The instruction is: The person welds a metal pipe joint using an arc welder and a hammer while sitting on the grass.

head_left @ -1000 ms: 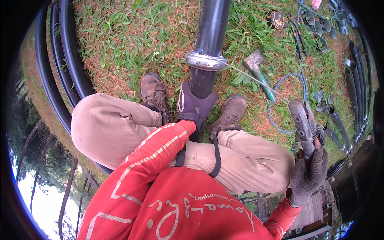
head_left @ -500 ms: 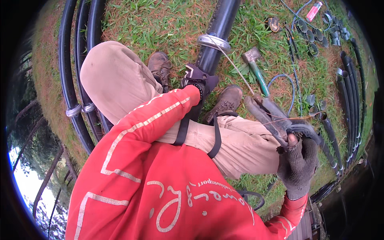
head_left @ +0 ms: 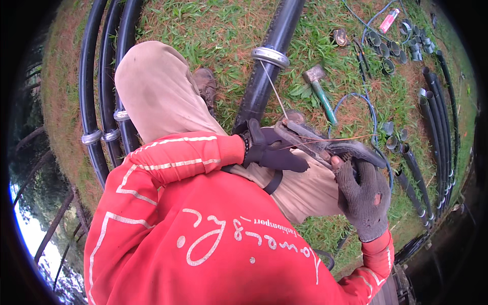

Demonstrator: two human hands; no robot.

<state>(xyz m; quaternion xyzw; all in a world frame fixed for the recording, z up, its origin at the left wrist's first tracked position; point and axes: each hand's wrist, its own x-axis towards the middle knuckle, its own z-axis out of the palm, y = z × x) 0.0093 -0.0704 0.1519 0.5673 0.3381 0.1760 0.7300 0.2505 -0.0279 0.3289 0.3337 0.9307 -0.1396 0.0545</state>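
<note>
Two hands are in view, both gloved. My right hand (head_left: 363,198), in grey knit with a hole on its back, is clamped on the dark two-armed tool (head_left: 358,149). The tool lies over my right leg (head_left: 310,190), its tip pointing left and slightly away from me. My left hand (head_left: 274,147), in a dark glove, is positioned just beside the tool; its fingers extend to the right, but I cannot tell whether they are closed on anything. A thin orange thread (head_left: 356,137) crosses the tool; its left end is near my left hand. A pale, straight cord (head_left: 274,90) runs from the tool's tip to the silver ring (head_left: 277,57). The ring encircles the black pipe (head_left: 256,91), whose near end is hidden by my left hand. Right of the pipe, a hammer (head_left: 321,94) with a green handle lies on the grass (head_left: 193,30), beside the blue hose (head_left: 372,107). Three long pipes (head_left: 87,91), bearing similar rings, lie left of my left knee (head_left: 152,76).
</note>
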